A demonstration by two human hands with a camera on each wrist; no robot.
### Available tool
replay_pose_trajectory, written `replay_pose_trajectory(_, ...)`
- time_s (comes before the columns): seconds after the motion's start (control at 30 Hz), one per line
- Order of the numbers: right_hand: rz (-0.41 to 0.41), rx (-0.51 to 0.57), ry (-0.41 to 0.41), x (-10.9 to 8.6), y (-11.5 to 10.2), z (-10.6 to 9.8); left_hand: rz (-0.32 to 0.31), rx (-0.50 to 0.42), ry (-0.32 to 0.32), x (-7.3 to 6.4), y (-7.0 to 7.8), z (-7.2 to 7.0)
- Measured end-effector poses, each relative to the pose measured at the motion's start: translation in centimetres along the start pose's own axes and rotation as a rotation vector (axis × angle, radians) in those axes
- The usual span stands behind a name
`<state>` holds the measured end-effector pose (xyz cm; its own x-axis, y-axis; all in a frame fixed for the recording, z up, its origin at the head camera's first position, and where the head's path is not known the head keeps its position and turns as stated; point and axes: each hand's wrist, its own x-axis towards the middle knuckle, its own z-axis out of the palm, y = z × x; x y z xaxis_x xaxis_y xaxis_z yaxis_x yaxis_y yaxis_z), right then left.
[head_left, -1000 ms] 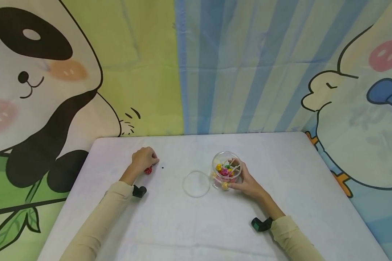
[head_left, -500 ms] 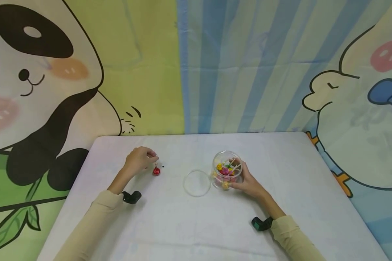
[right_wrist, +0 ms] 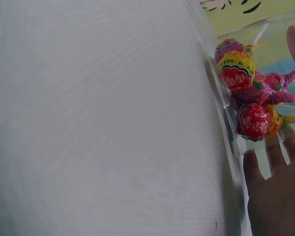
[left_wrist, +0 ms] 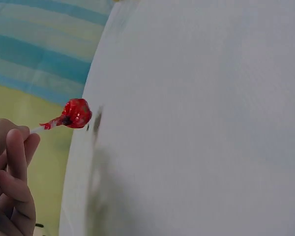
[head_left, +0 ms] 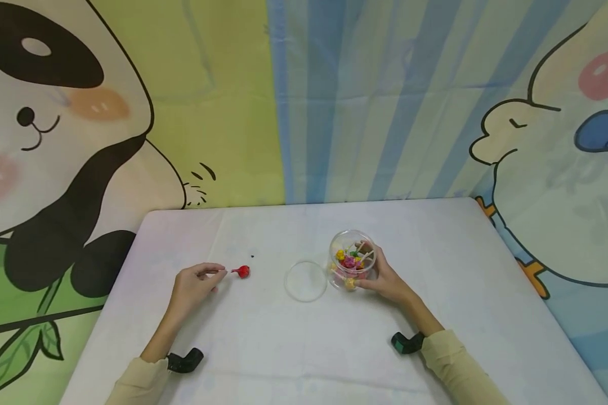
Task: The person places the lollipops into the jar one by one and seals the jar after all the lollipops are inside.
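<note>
A red-wrapped lollipop (head_left: 241,271) points to the right, its white stick pinched between the thumb and fingers of my left hand (head_left: 195,287). In the left wrist view the lollipop (left_wrist: 77,113) shows above the table with its shadow beside it. My right hand (head_left: 387,281) grips the right side of a clear open-topped jar (head_left: 336,275). Several lollipops (head_left: 350,262) in yellow, pink and red wrappers lie inside, some sticks pointing up. Through the jar's wall, the right wrist view shows a red lollipop (right_wrist: 254,122) and a yellow one (right_wrist: 236,70).
A clear round lid (head_left: 305,281) lies flat on the white table (head_left: 284,349), just left of the jar. A tiny dark speck (head_left: 252,256) is on the cloth behind the red lollipop. A printed curtain (head_left: 375,101) hangs along the table's back edge.
My left hand has drawn back toward me and turned, so the red lollipop goes from hanging head-down to pointing right. My right hand stays on the jar.
</note>
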<state>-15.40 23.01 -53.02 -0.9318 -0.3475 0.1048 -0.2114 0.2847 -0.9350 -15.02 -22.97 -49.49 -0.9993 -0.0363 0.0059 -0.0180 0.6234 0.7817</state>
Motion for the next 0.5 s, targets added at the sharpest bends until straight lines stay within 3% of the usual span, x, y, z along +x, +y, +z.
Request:
replay_pose_trajectory(0.1, 0.007, 0.009, -0.004, 0.1, -0.2, 0.0, -0.036, -0.108, -0.001, 0.2, 1.4, 1.0)
replay_pose_trajectory(0.23, 0.022, 0.001, -0.014, 0.0, -1.4, 0.1, -0.020, -0.268, -0.021, 0.6, 5.2, 2.3)
replay_pose_trajectory(0.37, 0.034, 0.006, -0.016, -0.3, -3.0, 0.2, 0.107, -0.377, -0.078, 1.2, 9.9, 4.0)
replay_pose_trajectory(0.5, 0.004, 0.017, -0.012, -0.1, -1.4, 0.1, 0.271, -0.320, -0.186, 1.8, 14.5, 6.1)
